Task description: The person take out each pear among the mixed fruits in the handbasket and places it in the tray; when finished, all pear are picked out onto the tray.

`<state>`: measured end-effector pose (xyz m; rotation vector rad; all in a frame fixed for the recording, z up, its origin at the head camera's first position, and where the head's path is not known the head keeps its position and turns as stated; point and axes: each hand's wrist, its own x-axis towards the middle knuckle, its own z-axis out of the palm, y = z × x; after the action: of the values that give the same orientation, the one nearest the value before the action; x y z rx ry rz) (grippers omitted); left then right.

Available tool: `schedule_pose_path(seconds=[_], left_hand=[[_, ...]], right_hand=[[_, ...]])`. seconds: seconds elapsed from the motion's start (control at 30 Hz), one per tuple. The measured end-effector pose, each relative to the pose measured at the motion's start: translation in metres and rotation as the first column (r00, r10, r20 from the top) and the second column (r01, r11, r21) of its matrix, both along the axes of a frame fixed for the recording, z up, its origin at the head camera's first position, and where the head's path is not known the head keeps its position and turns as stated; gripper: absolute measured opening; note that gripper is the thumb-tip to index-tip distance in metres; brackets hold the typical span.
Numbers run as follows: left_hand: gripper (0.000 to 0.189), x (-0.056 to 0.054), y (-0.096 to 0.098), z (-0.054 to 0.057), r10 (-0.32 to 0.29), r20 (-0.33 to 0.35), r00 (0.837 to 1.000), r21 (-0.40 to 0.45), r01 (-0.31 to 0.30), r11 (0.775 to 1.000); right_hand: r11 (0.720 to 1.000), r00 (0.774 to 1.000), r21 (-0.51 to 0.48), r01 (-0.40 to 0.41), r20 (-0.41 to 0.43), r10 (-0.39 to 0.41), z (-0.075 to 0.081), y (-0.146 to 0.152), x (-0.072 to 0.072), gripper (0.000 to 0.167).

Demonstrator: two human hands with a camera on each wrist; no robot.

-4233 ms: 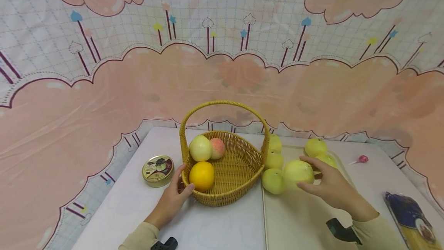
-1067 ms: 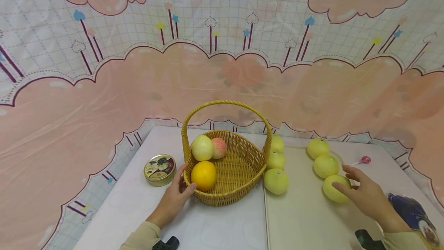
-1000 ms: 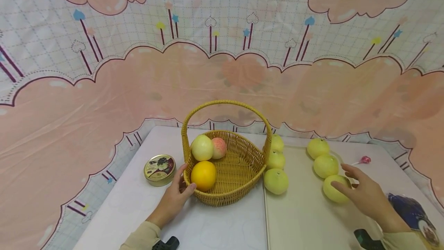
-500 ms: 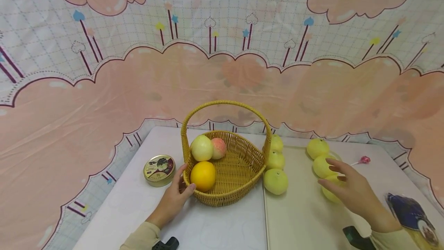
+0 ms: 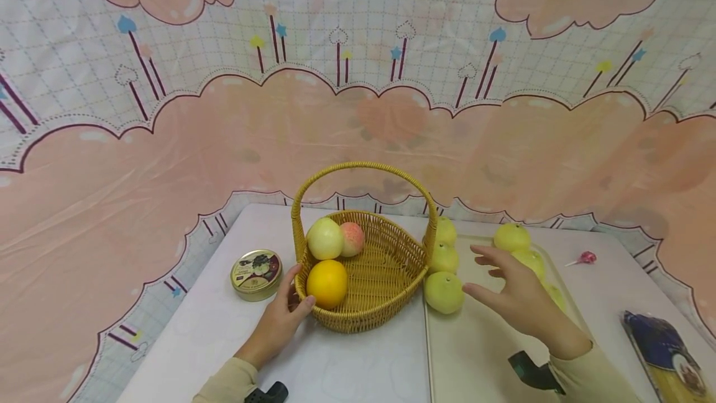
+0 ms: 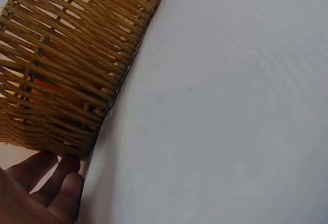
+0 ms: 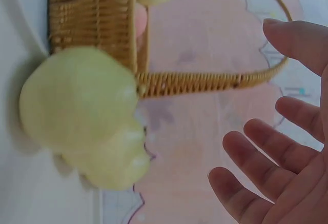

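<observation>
My left hand [image 5: 282, 313] holds the left end of a wicker basket [image 5: 358, 322], thumb near the front rim and fingers against the outer side. In the left wrist view the fingertips touch the basket's lower edge. Inside the basket sit an orange [image 5: 327, 283], a pale green round fruit [image 5: 324, 239] and a peach [image 5: 352, 239]. My right hand [image 5: 523, 297] hovers over a cream tray [image 5: 475, 353], fingers spread and holding nothing. Just left of it is the front yellow-green citrus fruit [image 5: 444, 293] of a row of three beside the basket.
Along the tray's right side stands another row of yellow-green citrus fruits [image 5: 511, 238], the front one partly behind my right hand. A round tin [image 5: 256, 275] lies left of the basket. A lollipop [image 5: 586, 257] and a blue-and-yellow packet [image 5: 665, 353] lie at the right.
My right hand carried a yellow-green citrus fruit from near the left row to the front of the right row, let it go, then moved back left. My left hand stays on the basket.
</observation>
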<state>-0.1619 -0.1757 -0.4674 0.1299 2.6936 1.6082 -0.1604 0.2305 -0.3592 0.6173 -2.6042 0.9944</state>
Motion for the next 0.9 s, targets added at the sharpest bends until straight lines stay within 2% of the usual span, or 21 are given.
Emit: schedule_pose_path(seconds=[0.17,0.4,0.7,0.9], left_hand=[[0.073,0.000,0.000,-0.001,-0.002,-0.002,1.000,0.003,0.002,1.000],[0.072,0.000,0.000,-0.003,-0.002,-0.001,1.000,0.008,0.002,1.000],[0.073,0.001,0.000,0.000,0.002,0.008,1.000,0.001,-0.002,1.000],[0.073,0.001,0.001,0.001,0.003,0.006,1.000,0.010,-0.003,1.000]], right_hand=[[0.995,0.994,-0.016,-0.102,-0.025,0.102,0.003,-0.025,-0.008,0.058],[0.981,0.980,-0.020,-0.195,0.038,0.196,0.000,-0.052,-0.022,0.059],[0.978,0.976,-0.012,-0.209,0.067,0.209,-0.002,-0.073,-0.036,0.059],[0.975,0.967,-0.027,-0.222,0.125,0.223,-0.004,-0.088,-0.047,0.062]])
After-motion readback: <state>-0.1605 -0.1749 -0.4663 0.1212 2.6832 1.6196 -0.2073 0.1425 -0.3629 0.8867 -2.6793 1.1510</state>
